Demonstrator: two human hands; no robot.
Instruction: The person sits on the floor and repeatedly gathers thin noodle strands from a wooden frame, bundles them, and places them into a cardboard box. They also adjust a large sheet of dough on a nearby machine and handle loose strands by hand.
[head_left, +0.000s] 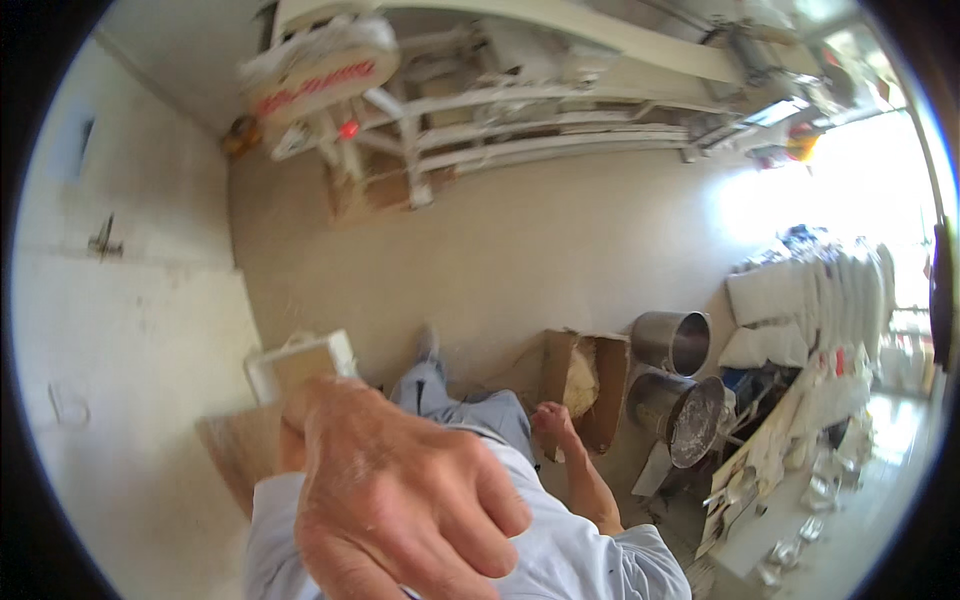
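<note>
Very large and close, my left hand (405, 500) is raised in front of my chest. Its fingers curl under into a closed hand, and whatever lies inside them, if anything, is hidden. Lower down and to the right hangs my right hand (553, 421), small in the picture, with its fingers loosely curled and nothing seen in them. It appears next to an open cardboard box (615, 400) on the floor, which has pale material inside. I cannot tell whether the hand touches the box.
Two metal drums (655, 340) stand right of the box, one with whitish residue. Beyond them are stacked white sacks (765, 295) and a cluttered table (770, 500). A long white-framed machine (560, 140) spans the far side. A pale door (130, 330) is on the left.
</note>
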